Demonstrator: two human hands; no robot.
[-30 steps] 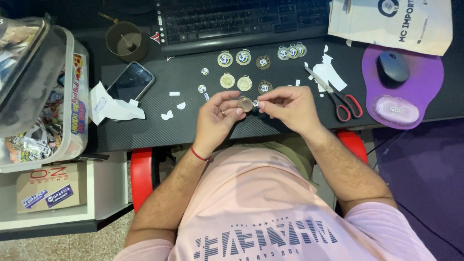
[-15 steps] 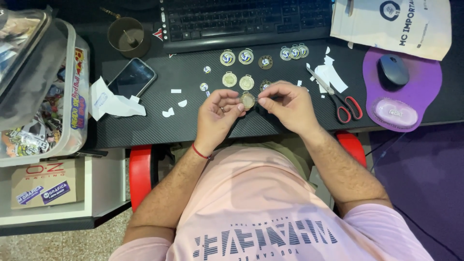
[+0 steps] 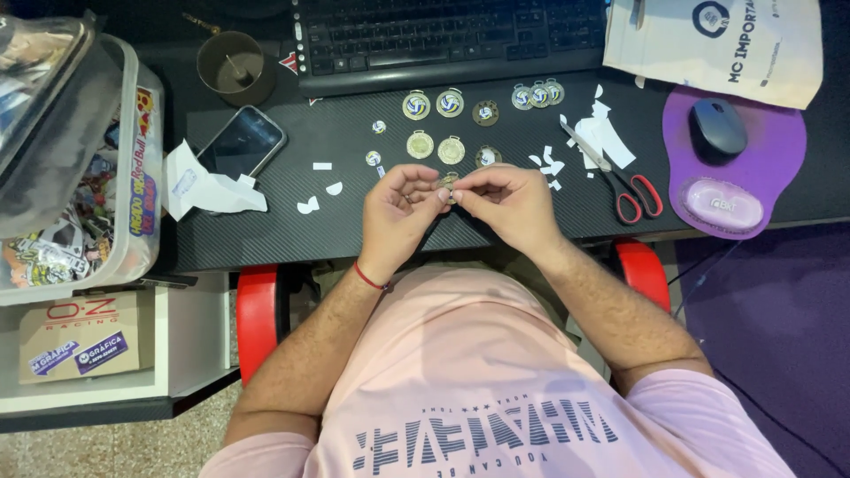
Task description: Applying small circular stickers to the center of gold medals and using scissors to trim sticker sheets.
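Note:
My left hand [image 3: 398, 208] and my right hand [image 3: 511, 202] meet over the near edge of the black desk [image 3: 266, 239]. Together they pinch one small round gold medal [image 3: 448, 183] between their fingertips; most of it is hidden by the fingers. Just beyond the hands lie several more round medals [image 3: 451, 150] in two loose rows, some with round stickers in their centres. Tiny round stickers [image 3: 373, 158] and white paper scraps [image 3: 309, 205] lie to the left of the hands.
Red-handled scissors [image 3: 620, 181] and paper offcuts lie to the right, beside a purple mouse pad [image 3: 779, 150] with a mouse [image 3: 716, 129]. A keyboard [image 3: 443, 40], a cup [image 3: 232, 64], a phone [image 3: 241, 142], a white bag [image 3: 717, 44] and a clear sticker-filled bin [image 3: 133, 221] surround the work spot.
The hands stay together on the medal with only small finger movements. The view has shifted slightly.

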